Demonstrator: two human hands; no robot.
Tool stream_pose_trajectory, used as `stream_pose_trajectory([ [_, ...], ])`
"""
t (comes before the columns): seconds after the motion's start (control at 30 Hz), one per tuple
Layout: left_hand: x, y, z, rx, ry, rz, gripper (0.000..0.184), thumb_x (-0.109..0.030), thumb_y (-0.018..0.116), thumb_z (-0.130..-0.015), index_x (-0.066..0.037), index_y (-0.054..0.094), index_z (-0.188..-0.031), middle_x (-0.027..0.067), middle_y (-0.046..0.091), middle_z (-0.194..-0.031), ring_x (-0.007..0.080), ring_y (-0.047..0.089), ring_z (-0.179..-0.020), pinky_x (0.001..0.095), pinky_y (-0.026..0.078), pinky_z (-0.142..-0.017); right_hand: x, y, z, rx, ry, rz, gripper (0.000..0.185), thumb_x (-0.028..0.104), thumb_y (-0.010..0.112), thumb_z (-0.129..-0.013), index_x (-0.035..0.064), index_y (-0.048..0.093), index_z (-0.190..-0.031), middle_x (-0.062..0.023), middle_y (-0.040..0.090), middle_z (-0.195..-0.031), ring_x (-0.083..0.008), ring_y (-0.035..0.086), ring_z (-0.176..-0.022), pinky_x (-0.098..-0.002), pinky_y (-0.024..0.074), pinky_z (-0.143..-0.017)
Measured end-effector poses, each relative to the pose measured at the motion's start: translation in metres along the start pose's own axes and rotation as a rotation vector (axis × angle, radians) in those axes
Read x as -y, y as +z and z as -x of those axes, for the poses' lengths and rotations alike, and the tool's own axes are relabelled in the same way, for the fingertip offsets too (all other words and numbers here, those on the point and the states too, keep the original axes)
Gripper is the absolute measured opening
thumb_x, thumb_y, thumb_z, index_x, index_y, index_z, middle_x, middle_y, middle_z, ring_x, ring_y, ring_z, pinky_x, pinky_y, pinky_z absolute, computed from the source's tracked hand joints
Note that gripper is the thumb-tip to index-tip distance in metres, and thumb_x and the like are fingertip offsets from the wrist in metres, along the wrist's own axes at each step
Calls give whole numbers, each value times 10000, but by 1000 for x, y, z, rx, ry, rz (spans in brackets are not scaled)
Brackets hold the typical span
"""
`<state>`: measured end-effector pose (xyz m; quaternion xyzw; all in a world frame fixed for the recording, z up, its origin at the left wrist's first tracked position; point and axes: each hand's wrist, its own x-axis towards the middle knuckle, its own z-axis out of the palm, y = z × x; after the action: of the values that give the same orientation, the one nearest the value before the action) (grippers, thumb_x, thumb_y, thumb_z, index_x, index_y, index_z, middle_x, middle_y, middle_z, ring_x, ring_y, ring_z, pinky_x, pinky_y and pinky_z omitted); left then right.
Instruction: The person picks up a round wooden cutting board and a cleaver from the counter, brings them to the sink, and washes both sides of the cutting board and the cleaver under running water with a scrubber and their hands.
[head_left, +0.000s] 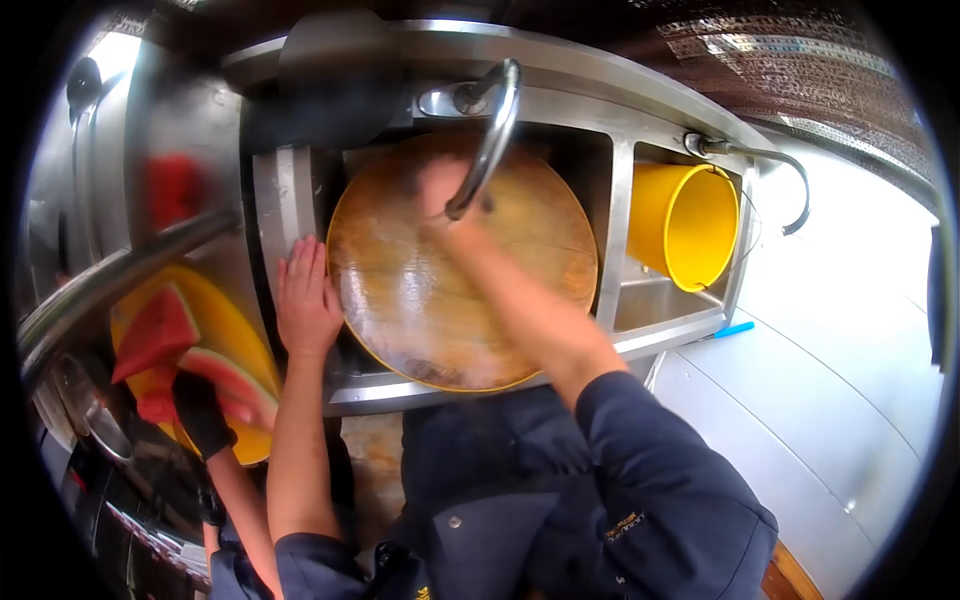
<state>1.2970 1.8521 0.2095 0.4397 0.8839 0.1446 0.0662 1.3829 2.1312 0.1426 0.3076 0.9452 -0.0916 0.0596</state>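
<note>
beside the round board [415, 280] the left hand [307, 303] lies straight-fingered, the blurred right hand [445, 190] above, grip unclear.

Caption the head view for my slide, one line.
Left hand at the edge of a round board, right hand blurred over it by the tap; yellow bucket in the sink.

We see a round board [400, 265] mottled amber and brown, rimmed yellow, and a plain bright-yellow bucket [652, 222]. Our jacket [675, 485] is navy with small orange lettering [622, 526]. We also spot red watermelon [160, 330], a co-worker's black glove [202, 412], and white panels [790, 410] lined thinly in grey.
</note>
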Motion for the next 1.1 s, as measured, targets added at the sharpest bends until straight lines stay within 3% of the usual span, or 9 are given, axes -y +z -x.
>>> stream_pose_trajectory([
  [0.13, -9, 1, 2, -3, 1, 7, 538, -49, 610, -959, -62, 607, -1497, 106, 546, -1619, 289, 491, -1521, 490, 332, -1291, 56, -43, 95, -81, -469, -441, 214, 93, 632, -899, 64, 700, -1099, -119, 706, -1050, -323, 666, -1045, -449, 612, -790],
  [0.2, -12, 1, 5, 11, -2, -23, 537, -47, 609, -959, -58, 606, -1496, 108, 546, -1619, 292, 491, -1520, 491, 335, -1289, -7, -48, 113, -59, -513, -228, 336, 77, 653, -843, 73, 730, -1170, -110, 718, -1076, -355, 664, -975, -476, 591, -794],
  [0.33, -3, 9, 6, 3, 25, -28, 555, -64, 578, -987, -75, 569, -1541, 82, 504, -1659, 285, 454, -1548, 487, 305, -1299, -183, -60, 76, 223, -40, 265, 339, 158, 717, -842, 74, 716, -1170, -128, 686, -1175, -346, 642, -1084, -427, 614, -811],
  [0.5, -12, 6, 6, -14, 23, -43, 530, -46, 588, -971, -62, 601, -1501, 101, 531, -1631, 292, 480, -1524, 490, 332, -1293, -122, -72, 137, 159, -35, 119, 435, 96, 637, -855, 1, 669, -1278, -165, 638, -1258, -368, 602, -1113, -400, 616, -874],
  [0.57, -17, 5, 4, 1, 23, -42, 534, -43, 586, -971, -67, 599, -1504, 99, 527, -1633, 292, 478, -1525, 489, 330, -1294, -63, -87, 185, 162, -240, -34, 492, 84, 623, -847, 8, 666, -1331, -149, 658, -1208, -350, 588, -1060, -440, 554, -993],
  [0.67, -18, 10, 4, 22, 23, -56, 532, -70, 569, -1016, -84, 562, -1548, 65, 496, -1664, 270, 443, -1553, 477, 310, -1300, -8, -118, 228, 313, -455, -396, 561, 101, 646, -841, 20, 634, -1396, -131, 656, -1207, -338, 595, -1091, -444, 577, -944],
  [0.77, -25, 13, 9, 16, 4, -87, 534, -68, 558, -1022, -90, 554, -1556, 67, 490, -1669, 273, 441, -1553, 479, 310, -1299, -74, -119, 215, 228, -550, -345, 549, 101, 661, -831, 34, 639, -1376, -117, 669, -1166, -337, 620, -1082, -463, 602, -877],
  [0.93, -25, 17, 7, 20, 22, -98, 555, -73, 550, -1019, -104, 537, -1573, 67, 479, -1676, 278, 434, -1557, 483, 311, -1298, -235, -90, 134, 211, -31, 190, 480, 98, 661, -843, 26, 652, -1318, -110, 692, -1138, -343, 644, -1060, -426, 625, -783],
  [1.1, -26, 14, 14, 26, 24, -100, 566, -82, 550, -1017, -119, 532, -1581, 51, 468, -1685, 265, 426, -1562, 478, 307, -1299, -133, -112, 238, 146, -192, -70, 573, 89, 661, -788, -25, 619, -1348, -140, 666, -1193, -336, 617, -1062, -403, 620, -791],
])
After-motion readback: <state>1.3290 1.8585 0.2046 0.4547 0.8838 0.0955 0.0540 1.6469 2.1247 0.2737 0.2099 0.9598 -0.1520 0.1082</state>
